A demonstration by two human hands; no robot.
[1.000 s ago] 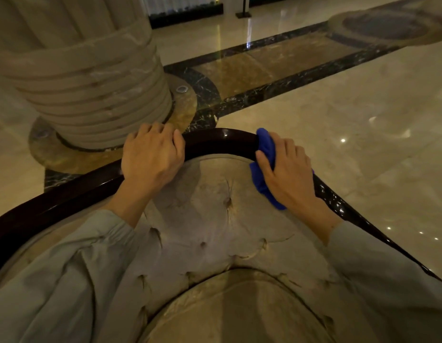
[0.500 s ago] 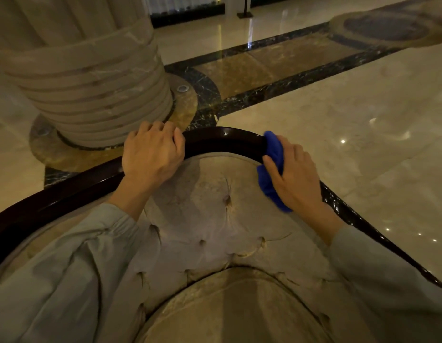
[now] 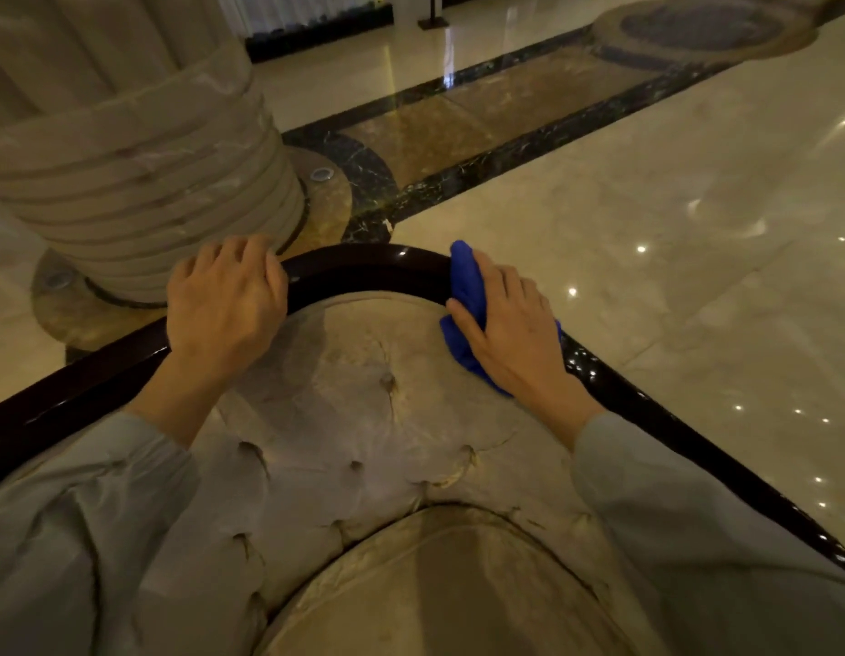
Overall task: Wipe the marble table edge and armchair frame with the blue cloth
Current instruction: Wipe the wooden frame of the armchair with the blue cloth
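Left hand [image 3: 224, 303] clamped over dark wooden armchair frame [image 3: 364, 267], fingers curled behind rail, bracing. Frame crest between hands bare, glossy. Right hand [image 3: 510, 331] pressing bunched blue cloth [image 3: 465, 295] flat onto rail's right shoulder. Judgement: frame wipe midway; lower side rails remain. Marble table not visible; its status unknown.

One armchair [image 3: 364, 419], with one dark curved frame [image 3: 364, 267] along its top and one seat cushion [image 3: 439, 598] below the tufted back. One blue cloth [image 3: 465, 295]; two hands, left [image 3: 221, 305] and right [image 3: 515, 333], and two grey sleeves, one [image 3: 79, 513] on the left, one [image 3: 695, 513] on the right. One fluted stone column [image 3: 127, 158] on the floor [image 3: 648, 205], and two small round floor fittings, one [image 3: 322, 173] at the column's right, one [image 3: 58, 279] at its left.
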